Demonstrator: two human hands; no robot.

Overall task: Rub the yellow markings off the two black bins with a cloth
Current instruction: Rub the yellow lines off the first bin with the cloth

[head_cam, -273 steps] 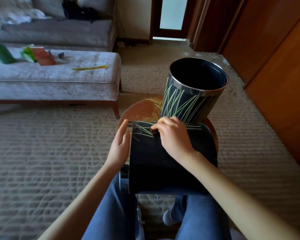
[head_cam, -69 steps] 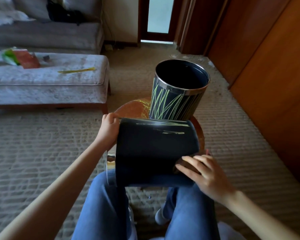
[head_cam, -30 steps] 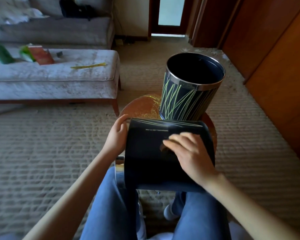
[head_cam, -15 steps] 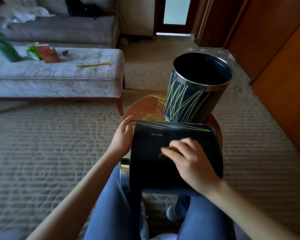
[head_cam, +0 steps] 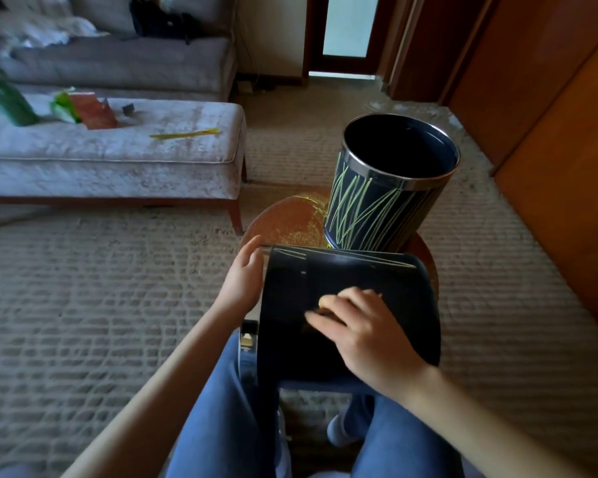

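Saw black cylindrical chrome-rimmed bin [head_cam: 342, 281] sideways on lap mostly clean, yellow markings [head_cam: 346, 257] left at far edge; left hand [head_cam: 244, 281] flat on rim end, right hand [head_cam: 363, 334] pressed on side, whether clutching cloth untellable; second upright black bin [head_cam: 377, 208] on round wooden worktop [head_cam: 283, 222] fully striped, undone.

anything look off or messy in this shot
Yes: yellow scribbles mark the round wooden table, beside the base of the upright bin, which is itself covered in yellow lines. The bin on the lap lies on its side, with a few lines left along its far edge.
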